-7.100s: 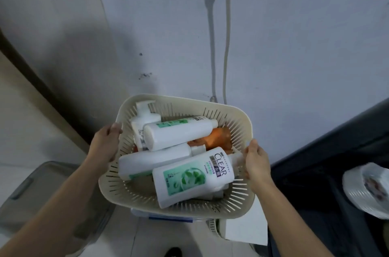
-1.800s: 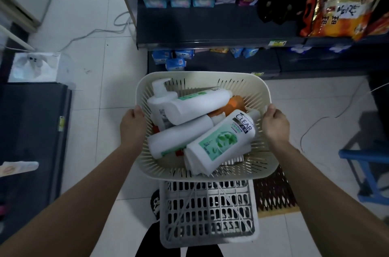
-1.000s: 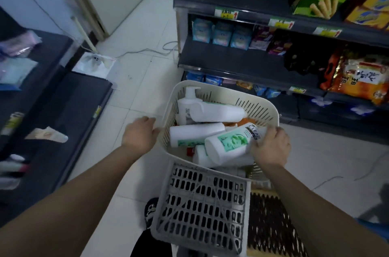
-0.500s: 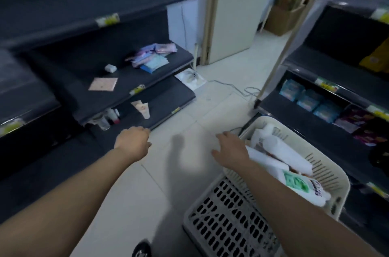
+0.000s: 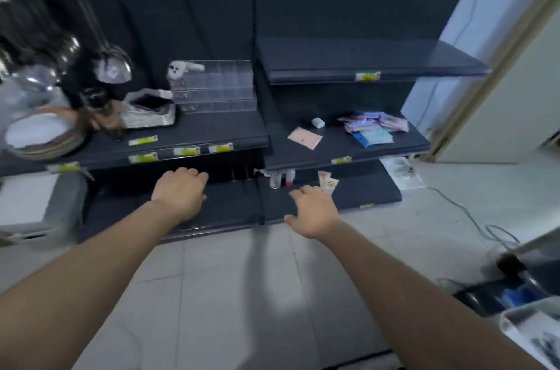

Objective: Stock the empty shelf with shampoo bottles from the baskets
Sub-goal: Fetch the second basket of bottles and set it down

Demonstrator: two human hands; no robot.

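Both my left hand (image 5: 181,191) and right hand (image 5: 315,212) hang open and empty before the bare bottom shelf (image 5: 218,212), while the basket (image 5: 533,330) lies low behind my right arm.

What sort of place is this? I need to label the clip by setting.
Most likely a small shop aisle. Dark display shelves carry yellow price tags on their front edges, small packaged goods lie on one, and kitchenware sits on another. Both hands are empty.
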